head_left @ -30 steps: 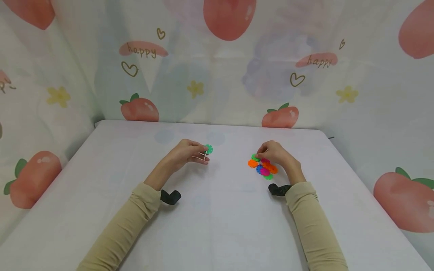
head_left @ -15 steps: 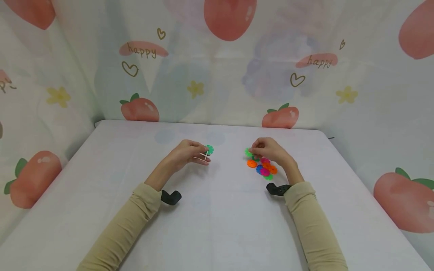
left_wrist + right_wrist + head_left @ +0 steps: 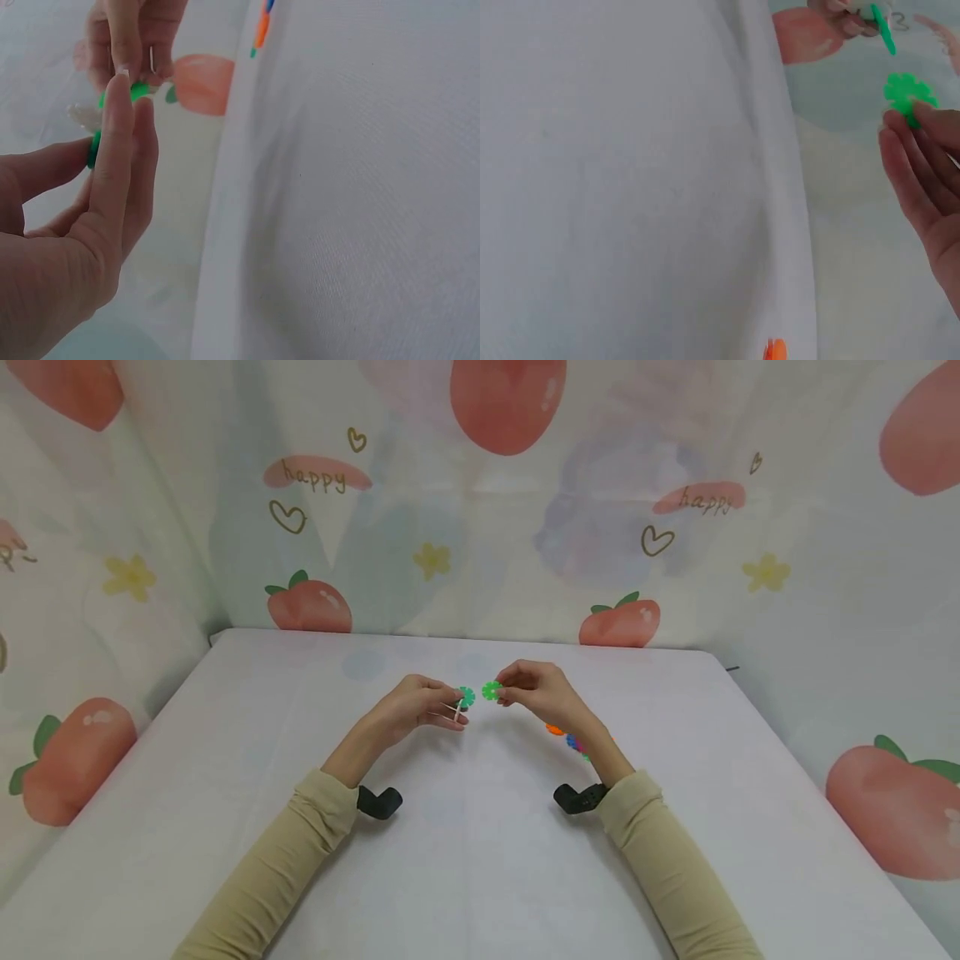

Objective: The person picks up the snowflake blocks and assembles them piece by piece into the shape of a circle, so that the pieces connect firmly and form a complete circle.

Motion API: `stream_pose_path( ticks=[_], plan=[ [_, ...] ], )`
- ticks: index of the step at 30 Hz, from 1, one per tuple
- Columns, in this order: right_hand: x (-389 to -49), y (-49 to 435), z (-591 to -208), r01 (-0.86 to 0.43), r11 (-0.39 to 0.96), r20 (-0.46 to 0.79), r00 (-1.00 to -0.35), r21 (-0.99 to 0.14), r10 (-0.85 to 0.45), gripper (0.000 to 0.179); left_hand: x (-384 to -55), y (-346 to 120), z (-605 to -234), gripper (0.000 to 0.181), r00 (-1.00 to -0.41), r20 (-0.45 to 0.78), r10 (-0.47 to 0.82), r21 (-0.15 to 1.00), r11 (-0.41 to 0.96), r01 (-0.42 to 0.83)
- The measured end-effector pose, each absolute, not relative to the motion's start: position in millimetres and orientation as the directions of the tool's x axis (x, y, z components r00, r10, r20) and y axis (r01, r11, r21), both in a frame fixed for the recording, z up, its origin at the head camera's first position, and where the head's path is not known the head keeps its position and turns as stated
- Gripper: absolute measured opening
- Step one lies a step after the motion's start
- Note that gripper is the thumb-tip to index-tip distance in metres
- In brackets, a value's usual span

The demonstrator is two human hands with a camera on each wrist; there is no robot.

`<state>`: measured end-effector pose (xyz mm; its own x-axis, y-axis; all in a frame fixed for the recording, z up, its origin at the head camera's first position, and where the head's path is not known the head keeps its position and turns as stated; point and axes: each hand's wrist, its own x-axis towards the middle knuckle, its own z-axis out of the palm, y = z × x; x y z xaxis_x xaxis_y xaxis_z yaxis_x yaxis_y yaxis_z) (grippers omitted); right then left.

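My left hand (image 3: 411, 708) pinches a teal-green notched disc (image 3: 467, 697), a flat snowflake-type building piece, between thumb and fingers. A thin white piece (image 3: 458, 710) stands at the same fingertips; whether it is joined to the disc I cannot tell. Facing it, my right hand (image 3: 546, 693) pinches a bright green notched disc (image 3: 491, 691) by its edge. That disc's toothed outline shows well in the right wrist view, with its upper part (image 3: 904, 88) clear of the fingers. A small gap separates the two discs in the head view. Both are raised above the table.
Several loose discs lie on the white table (image 3: 465, 860) beneath my right forearm, which hides most of them. An orange disc (image 3: 554, 729) and a blue disc (image 3: 572, 742) peek out. A patterned cloth wall (image 3: 480, 527) stands behind the table's far edge.
My right hand has lifted the bright green disc off the pile and carried it left, close to the left hand's disc. The left hand has barely moved.
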<state>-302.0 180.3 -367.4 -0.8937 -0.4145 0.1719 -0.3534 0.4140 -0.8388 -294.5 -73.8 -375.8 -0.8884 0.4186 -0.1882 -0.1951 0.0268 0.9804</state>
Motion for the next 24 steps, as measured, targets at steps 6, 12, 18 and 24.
stream_pose_path(
  ticks=[6, 12, 18, 24],
  plan=[
    [-296.1, 167.9, -368.7, -0.386, 0.396, 0.225, -0.891, -0.833, -0.394, 0.013, -292.7, -74.5, -375.6, 0.029, -0.886, -0.185, 0.425, 0.981, 0.025, -0.193],
    [-295.6, 162.6, -369.9, -0.422, 0.422, 0.257, -0.882, -0.802, -0.394, 0.013, -292.4, -74.1, -374.2, 0.030, -0.883, -0.187, 0.430, 0.980, 0.022, -0.197],
    [-296.2, 162.2, -371.6, -0.422, 0.398, 0.267, -0.882, -0.815, -0.389, 0.014, -292.7, -76.0, -374.1, 0.030, -0.884, -0.178, 0.433, 0.983, 0.037, -0.179],
    [-296.2, 162.3, -370.8, -0.402, 0.401, 0.250, -0.890, -0.823, -0.380, 0.017, -293.8, -76.7, -374.7, 0.030, -0.879, -0.168, 0.446, 0.985, 0.054, -0.161]
  ],
)
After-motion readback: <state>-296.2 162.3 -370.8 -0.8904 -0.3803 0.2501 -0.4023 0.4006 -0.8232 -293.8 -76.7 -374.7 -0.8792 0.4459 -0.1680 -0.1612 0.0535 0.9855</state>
